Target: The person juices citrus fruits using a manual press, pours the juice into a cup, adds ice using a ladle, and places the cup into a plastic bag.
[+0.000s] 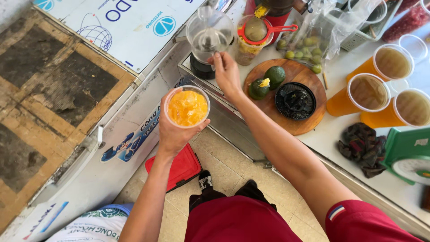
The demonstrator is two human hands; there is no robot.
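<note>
My left hand (pixel 172 132) holds a clear plastic cup (pixel 187 107) filled with orange ice, raised in front of the counter edge. My right hand (pixel 226 71) reaches forward to the base of a clear blender jug (pixel 208 32) standing on a dark blender base (pixel 200 68); its fingertips touch the jug's lower rim. Just right of that hand lies a round wooden board (pixel 309 123) with two green citrus fruits (pixel 267 82) and a black hand juicer (pixel 295 101).
Three full cups of orange drink (pixel 380 89) stand at the right on the white counter (pixel 336 139). A red strainer (pixel 262 30) rests on a cup, a bag of small green fruit (pixel 304 47) behind. A dark cloth (pixel 363 145), green scale (pixel 410 154), red stool (pixel 181 168) below.
</note>
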